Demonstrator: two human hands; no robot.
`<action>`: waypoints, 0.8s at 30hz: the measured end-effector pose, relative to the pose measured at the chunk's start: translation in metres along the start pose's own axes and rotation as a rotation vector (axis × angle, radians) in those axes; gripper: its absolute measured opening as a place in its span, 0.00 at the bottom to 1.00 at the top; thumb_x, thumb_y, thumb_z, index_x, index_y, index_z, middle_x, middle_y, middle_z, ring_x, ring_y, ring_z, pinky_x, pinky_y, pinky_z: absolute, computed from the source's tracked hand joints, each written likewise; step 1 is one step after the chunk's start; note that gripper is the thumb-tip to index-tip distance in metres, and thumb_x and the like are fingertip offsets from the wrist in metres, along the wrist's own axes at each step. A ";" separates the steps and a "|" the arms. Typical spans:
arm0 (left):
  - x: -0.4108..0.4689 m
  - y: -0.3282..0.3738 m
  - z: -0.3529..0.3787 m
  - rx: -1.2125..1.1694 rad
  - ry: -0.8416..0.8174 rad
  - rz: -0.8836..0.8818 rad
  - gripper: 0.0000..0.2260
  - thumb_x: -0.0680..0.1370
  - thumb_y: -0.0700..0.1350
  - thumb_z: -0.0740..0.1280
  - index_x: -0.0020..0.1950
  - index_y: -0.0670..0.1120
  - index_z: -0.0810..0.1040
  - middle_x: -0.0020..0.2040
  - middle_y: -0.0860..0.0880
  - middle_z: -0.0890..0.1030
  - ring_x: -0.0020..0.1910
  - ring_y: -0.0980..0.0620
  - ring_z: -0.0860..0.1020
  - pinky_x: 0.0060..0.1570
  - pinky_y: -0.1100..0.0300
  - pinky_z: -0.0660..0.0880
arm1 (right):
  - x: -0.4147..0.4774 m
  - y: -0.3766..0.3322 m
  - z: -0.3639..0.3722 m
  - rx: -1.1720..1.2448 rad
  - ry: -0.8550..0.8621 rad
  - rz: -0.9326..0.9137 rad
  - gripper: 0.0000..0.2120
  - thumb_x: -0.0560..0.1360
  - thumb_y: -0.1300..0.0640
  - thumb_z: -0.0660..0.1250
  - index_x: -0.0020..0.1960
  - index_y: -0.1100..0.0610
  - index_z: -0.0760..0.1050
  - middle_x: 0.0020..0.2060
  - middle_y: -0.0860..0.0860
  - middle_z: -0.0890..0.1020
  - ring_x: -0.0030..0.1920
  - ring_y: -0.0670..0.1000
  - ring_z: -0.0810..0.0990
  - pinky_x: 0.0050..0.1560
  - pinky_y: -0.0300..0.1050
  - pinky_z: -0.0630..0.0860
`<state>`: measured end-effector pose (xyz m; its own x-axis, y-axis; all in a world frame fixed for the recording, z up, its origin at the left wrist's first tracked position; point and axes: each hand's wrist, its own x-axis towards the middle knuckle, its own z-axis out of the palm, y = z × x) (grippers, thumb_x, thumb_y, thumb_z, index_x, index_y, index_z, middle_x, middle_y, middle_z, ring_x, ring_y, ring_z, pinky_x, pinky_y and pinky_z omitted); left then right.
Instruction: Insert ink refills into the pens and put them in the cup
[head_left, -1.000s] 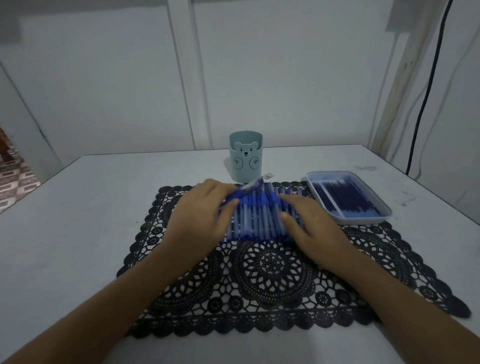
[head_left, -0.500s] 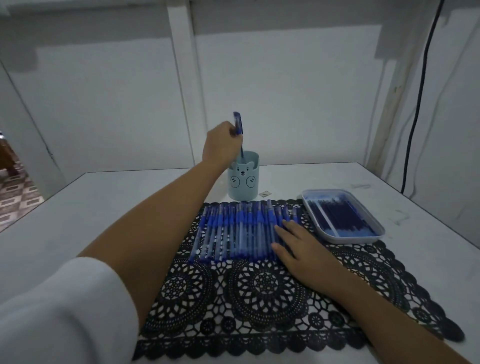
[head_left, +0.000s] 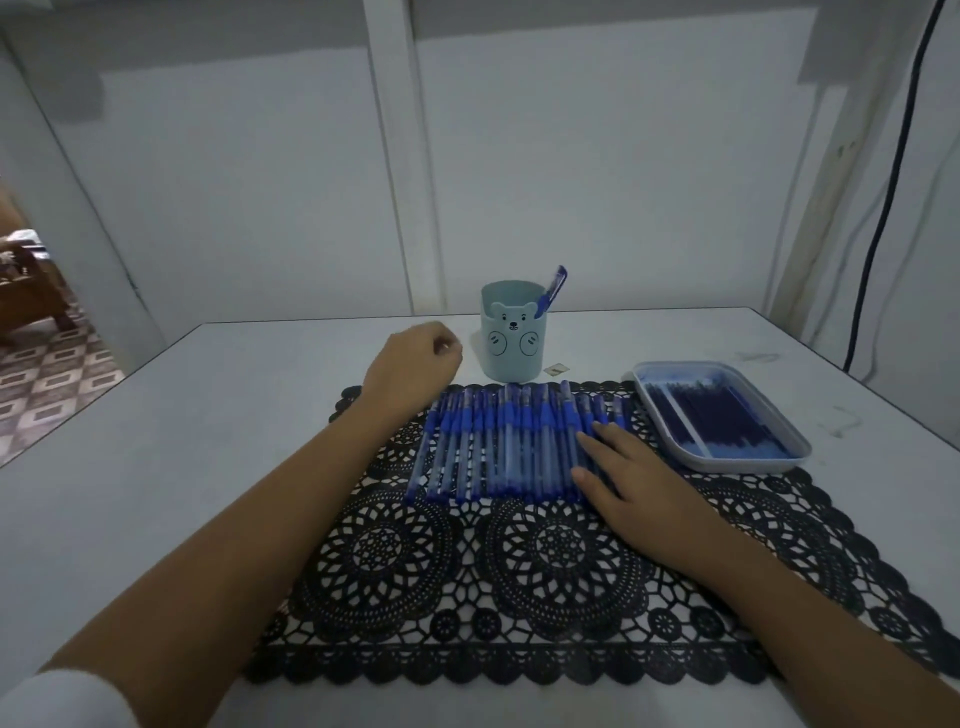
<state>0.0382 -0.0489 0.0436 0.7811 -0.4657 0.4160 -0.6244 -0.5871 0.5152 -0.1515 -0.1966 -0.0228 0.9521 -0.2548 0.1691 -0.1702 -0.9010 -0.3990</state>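
View from the head camera. A pale blue cup (head_left: 511, 338) with a bear face stands on the white worktop (head_left: 208, 415), just beyond the far edge of a black lace mat (head_left: 467, 571). One blue pen (head_left: 551, 291) stands inside it, leaning against the right rim with its capped end upward. The remaining pens (head_left: 498, 441) lie side by side in a close row across the far half of the mat. To their right, a shallow tray (head_left: 800, 449) holds the dark ink refills (head_left: 711, 415).

The left hand (head_left: 415, 358) hovers just left of the cup, its fingers loosely curled with nothing visible in them. The right hand (head_left: 628, 467) lies flat, its straight fingers (head_left: 597, 441) pressing on the right end of the row and gripping nothing.

Handling, as judged: the pens appear light, stiff and smooth-barrelled, so they are likely to roll once parted from their neighbours. A flat hand on the row should keep them from scattering. A pinch at mid-barrel, away from the cap, would probably lift one cleanly. The refills look thinner and more flexible and probably call for a light fingertip pinch near one end, so that the tip can be guided into the barrel without bending.
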 end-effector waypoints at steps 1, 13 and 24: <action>-0.012 -0.007 0.000 0.041 -0.044 -0.020 0.10 0.78 0.47 0.59 0.54 0.47 0.77 0.52 0.50 0.79 0.48 0.53 0.75 0.47 0.59 0.71 | 0.000 0.000 0.000 0.000 0.000 0.001 0.26 0.79 0.45 0.51 0.74 0.53 0.54 0.75 0.48 0.53 0.74 0.46 0.49 0.71 0.40 0.47; -0.049 -0.032 0.002 0.368 -0.242 -0.150 0.09 0.75 0.46 0.62 0.52 0.45 0.75 0.46 0.50 0.77 0.44 0.51 0.75 0.42 0.56 0.74 | -0.001 -0.003 -0.002 -0.029 0.006 -0.015 0.26 0.79 0.46 0.52 0.74 0.54 0.55 0.74 0.49 0.55 0.73 0.47 0.51 0.70 0.39 0.49; -0.094 0.004 -0.008 0.183 -0.110 0.364 0.14 0.79 0.45 0.55 0.61 0.45 0.74 0.48 0.49 0.76 0.35 0.56 0.74 0.35 0.63 0.75 | -0.003 -0.006 -0.005 0.023 0.167 -0.082 0.25 0.79 0.47 0.52 0.74 0.53 0.55 0.73 0.49 0.58 0.72 0.47 0.56 0.68 0.39 0.53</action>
<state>-0.0379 -0.0017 0.0124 0.5114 -0.7266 0.4587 -0.8565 -0.4742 0.2037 -0.1549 -0.1921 -0.0164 0.9069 -0.2370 0.3484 -0.0859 -0.9135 -0.3977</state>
